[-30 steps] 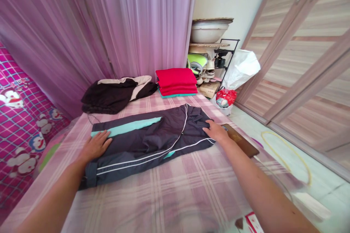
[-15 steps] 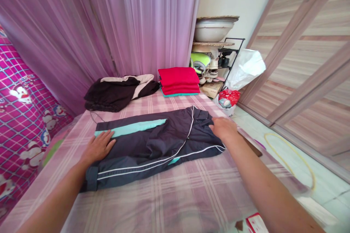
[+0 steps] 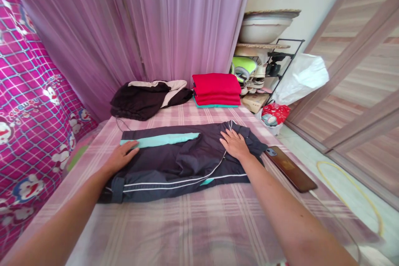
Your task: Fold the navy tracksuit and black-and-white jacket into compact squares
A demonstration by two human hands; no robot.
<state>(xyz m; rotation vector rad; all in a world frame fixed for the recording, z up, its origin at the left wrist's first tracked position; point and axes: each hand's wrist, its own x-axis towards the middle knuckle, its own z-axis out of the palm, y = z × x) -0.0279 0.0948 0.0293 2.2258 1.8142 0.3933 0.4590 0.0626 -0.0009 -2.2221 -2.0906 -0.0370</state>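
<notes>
A dark navy jacket [image 3: 162, 162] with white piping and a pale teal stripe lies folded lengthwise across the bed, some creases in its middle. My left hand [image 3: 123, 156] rests on its left end, fingers stretched out over the teal stripe. Near the other end, my right hand [image 3: 234, 143] lies flat with spread fingers, pressing on the cloth beside the white piping. Just right of that end is a phone [image 3: 291, 168] with a cable plugged in. Behind the jacket sits a stack of folded red clothes [image 3: 216, 87], with a teal piece at the bottom.
A black and beige garment [image 3: 146, 97] lies heaped at the back left, near the purple curtain [image 3: 181, 20]. Past the bed's right edge stand a shoe rack [image 3: 280, 75] with basins on top, a white bag [image 3: 302, 77] and a wooden wardrobe [image 3: 343, 91]. The checked bedsheet [image 3: 174, 228] covers the bed.
My right hand has moved left from the jacket's right edge onto its top and now lies flat. My left hand stays at the left end. The view has shifted, showing the phone fully.
</notes>
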